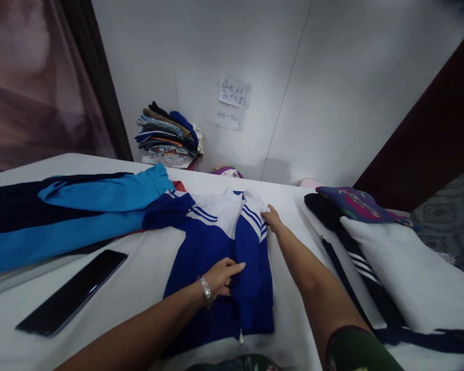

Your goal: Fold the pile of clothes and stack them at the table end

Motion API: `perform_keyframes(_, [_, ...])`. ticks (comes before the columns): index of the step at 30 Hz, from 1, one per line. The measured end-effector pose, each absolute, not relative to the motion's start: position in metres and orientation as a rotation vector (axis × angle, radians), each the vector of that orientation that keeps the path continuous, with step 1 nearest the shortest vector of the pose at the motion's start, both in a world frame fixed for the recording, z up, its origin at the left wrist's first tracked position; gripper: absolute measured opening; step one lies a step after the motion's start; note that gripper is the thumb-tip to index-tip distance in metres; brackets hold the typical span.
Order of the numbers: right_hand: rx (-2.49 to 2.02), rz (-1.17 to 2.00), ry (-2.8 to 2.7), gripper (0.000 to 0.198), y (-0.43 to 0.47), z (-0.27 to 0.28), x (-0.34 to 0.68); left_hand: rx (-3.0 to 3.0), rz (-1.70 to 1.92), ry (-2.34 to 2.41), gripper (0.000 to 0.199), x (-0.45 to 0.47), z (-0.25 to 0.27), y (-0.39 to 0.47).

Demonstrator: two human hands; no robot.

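A blue and white zip jacket with striped shoulders lies spread on the white table. Its right-hand sleeve is folded over the front and points down toward me; the other sleeve stretches out to the left. My left hand, with a silvery bracelet at the wrist, is closed on the edge of the folded sleeve, thumb on top. At the right shoulder, my right hand pinches the jacket's edge, its fingertips partly hidden.
Light blue and black garments lie at left, with a dark-screened phone before them. At right are a white garment, striped black clothing and a patterned cloth. Behind the table rises a clothes stack; paper notes hang above.
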State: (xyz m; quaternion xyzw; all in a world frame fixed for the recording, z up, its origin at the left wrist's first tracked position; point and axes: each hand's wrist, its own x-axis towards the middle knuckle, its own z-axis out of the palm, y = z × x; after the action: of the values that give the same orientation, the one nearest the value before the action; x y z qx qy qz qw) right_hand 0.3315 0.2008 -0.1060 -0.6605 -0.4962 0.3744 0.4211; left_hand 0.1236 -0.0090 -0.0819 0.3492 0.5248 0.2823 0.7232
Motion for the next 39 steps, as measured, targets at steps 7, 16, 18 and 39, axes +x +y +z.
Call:
perform_keyframes(7, [-1.774,0.585,-1.638,0.073,0.209,-0.091,0.316,2.157,0.545,1.579,0.025,0.112,-0.059,-0.006])
perform_keyframes(16, [-1.881,0.462,-2.144,0.055,0.206,-0.117,0.285,2.333,0.318,1.246,0.076,0.14,-0.121,-0.005])
perform_keyframes(18, [-1.898,0.457,-2.174,0.056,0.208,-0.119,0.288,2.337,0.329,1.25,0.076,0.139,-0.125,-0.005])
perform_keyframes(39, [-1.98,0.358,-2.246,0.062,0.164,-0.12,0.278,2.218,0.477,1.209,0.08,0.142,-0.128,-0.013])
